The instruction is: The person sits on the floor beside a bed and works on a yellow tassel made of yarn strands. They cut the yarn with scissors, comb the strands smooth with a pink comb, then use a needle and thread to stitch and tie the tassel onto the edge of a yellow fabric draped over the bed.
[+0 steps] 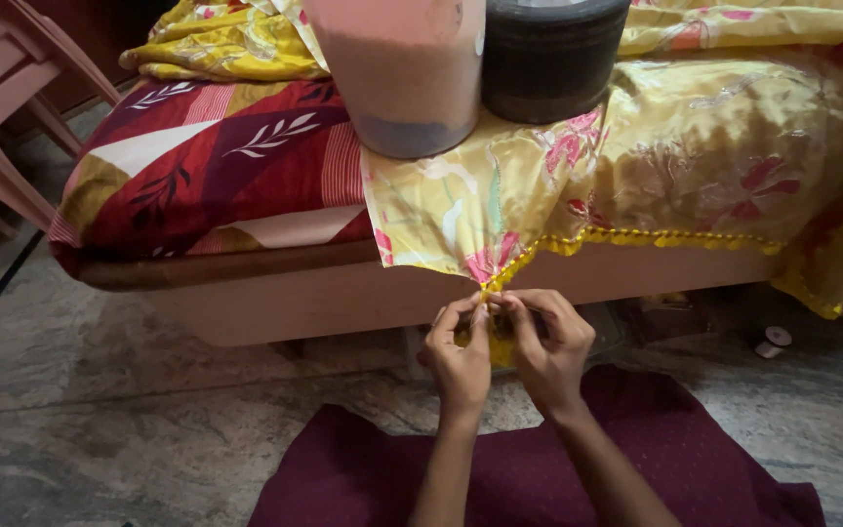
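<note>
Head view: both hands pinching the yellow trim at the cloth's corner.

I see the left hand (459,353) and right hand (546,344) pressed together on the yellow beaded trim (636,237) of the floral yellow cloth (695,156), which hangs off the bed (246,293) (two jars (407,78) weigh it down).

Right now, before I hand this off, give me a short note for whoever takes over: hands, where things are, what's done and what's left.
Left hand and right hand: both pinch the yellow tassel trim at the hanging corner of the yellow floral cloth.
The cloth lies over the bed edge, weighted by a pink jar and a dark round tin.
A maroon cloth lies on the floor under the arms; a white spool lies to the right.
Done: trim runs along the right edge.
Left: the edge left of the corner shows no trim.
</note>
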